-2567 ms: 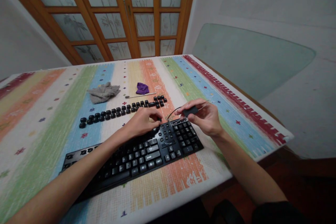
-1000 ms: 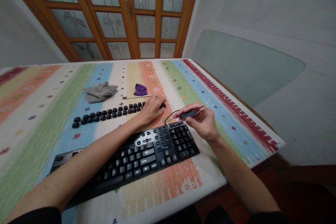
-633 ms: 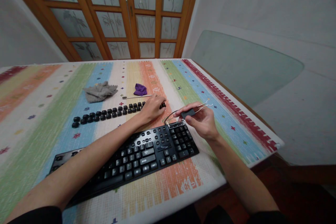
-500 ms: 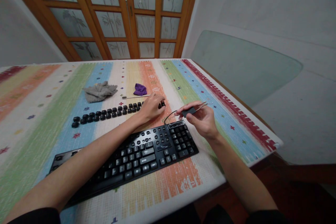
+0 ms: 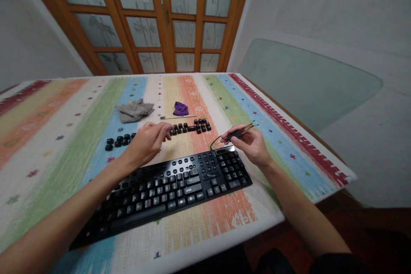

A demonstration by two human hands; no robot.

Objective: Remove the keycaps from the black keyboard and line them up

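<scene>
A black keyboard (image 5: pixel 180 184) lies at a slant in front of me, with keycaps gone from its top rows. Beyond it, loose black keycaps (image 5: pixel 199 125) are laid out in two rows. My left hand (image 5: pixel 149 143) is above these rows and hides some of them. Its fingers are bent and pressed together, and whatever they may hold is out of sight. Near the keyboard's right far corner, my right hand (image 5: pixel 250 143) grips a keycap puller (image 5: pixel 236 135) with a black handle and thin wire prongs pointing away to the right.
Behind the keycaps lie a crumpled grey cloth (image 5: pixel 135 111), a purple cloth (image 5: pixel 180 108) and a thin rod-like brush (image 5: pixel 176 117). The keyboard's cable (image 5: pixel 214 140) curves near my right hand. A striped cloth (image 5: pixel 269 115) covers the table, whose right edge borders a wall.
My left hand has moved left from the right end of the keycap rows, uncovering the keycaps there. My right hand still holds the keycap puller. The view has shifted slightly.
</scene>
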